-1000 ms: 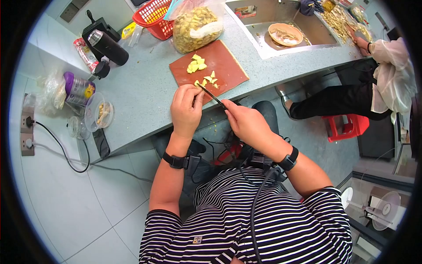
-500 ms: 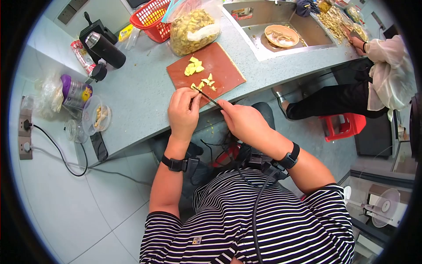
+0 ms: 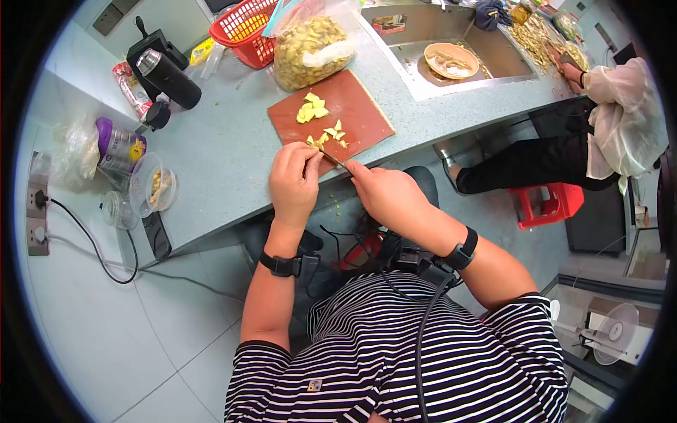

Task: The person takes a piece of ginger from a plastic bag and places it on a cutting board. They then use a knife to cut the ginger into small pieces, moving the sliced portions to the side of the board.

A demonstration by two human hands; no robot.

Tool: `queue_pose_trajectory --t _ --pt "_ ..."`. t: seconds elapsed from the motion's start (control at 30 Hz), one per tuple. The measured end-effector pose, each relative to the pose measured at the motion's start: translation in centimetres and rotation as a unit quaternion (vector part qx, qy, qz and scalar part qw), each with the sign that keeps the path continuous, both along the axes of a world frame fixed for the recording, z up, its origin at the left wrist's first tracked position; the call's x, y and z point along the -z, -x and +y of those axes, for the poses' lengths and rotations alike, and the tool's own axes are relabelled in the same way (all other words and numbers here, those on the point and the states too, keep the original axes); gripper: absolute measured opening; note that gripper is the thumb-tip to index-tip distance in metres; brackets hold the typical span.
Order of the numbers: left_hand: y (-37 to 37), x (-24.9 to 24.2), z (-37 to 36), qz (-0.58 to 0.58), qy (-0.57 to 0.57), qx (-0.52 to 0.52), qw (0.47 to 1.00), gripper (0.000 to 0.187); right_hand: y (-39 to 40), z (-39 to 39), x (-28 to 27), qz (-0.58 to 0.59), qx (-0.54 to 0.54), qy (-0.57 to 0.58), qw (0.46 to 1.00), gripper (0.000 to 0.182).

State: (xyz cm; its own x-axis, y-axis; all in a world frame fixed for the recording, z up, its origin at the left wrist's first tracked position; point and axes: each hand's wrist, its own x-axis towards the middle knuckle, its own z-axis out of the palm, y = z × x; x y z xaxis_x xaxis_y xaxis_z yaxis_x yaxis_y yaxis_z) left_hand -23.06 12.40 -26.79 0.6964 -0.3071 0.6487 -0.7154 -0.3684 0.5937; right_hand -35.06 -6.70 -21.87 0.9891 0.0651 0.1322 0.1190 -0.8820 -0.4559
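My right hand is closed around the handle of a knife, its narrow blade pointing left toward my other hand. My left hand is closed in a pinch at the blade's tip, over the near edge of a reddish-brown cutting board. Whatever sits between those fingers is too small and hidden to make out. Pale yellow peeled pieces, looking like ginger, lie on the board: a larger pile and smaller bits just beyond my fingertips.
A zip bag of yellow-brown pieces touches the board's far edge, beside a red basket. A black thermos stands left. The sink holds a bowl. At right, a co-worker's hand is near more pieces; a red stool stands below.
The knife has tilted slightly and its blade sits lower against my left fingers. My right hand has shifted a little to the left. The pieces on the board look much the same.
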Motion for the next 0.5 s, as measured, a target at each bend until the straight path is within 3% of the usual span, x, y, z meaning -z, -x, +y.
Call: queue_pose_trajectory --t 0.5 --pt "0.3 -0.2 0.1 0.032 0.028 -0.017 0.999 0.013 1.0 -0.1 -0.1 0.006 -0.003 0.028 1.0 0.033"
